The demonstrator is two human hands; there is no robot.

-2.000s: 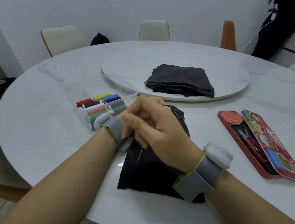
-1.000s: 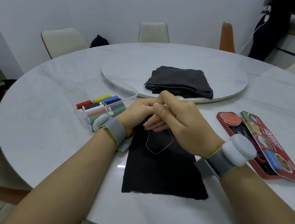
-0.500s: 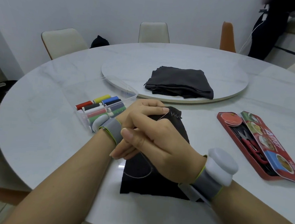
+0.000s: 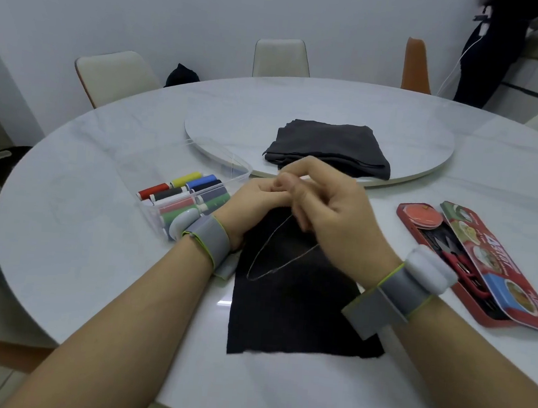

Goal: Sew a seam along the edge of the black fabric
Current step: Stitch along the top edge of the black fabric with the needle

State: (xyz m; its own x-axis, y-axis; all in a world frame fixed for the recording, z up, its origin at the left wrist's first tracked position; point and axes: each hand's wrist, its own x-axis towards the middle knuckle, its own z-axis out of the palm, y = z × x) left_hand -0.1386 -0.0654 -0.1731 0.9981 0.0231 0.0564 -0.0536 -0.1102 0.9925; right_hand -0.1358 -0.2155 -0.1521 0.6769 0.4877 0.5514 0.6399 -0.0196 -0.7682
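Note:
A black fabric lies flat on the white table in front of me. My left hand pinches its far edge. My right hand meets the left one at that edge, thumb and forefinger closed together; the needle itself is too small to see. A thin pale thread hangs from my fingers in a loop across the cloth. The fabric's far edge is hidden under both hands.
A clear box of coloured thread spools stands to the left. A red tin with scissors lies open on the right. A stack of folded dark cloth rests on the round turntable. Chairs ring the table; a person stands far right.
My right hand has gone from low over the cloth back up to the far edge beside my left hand. The thread loop now lies open across the fabric.

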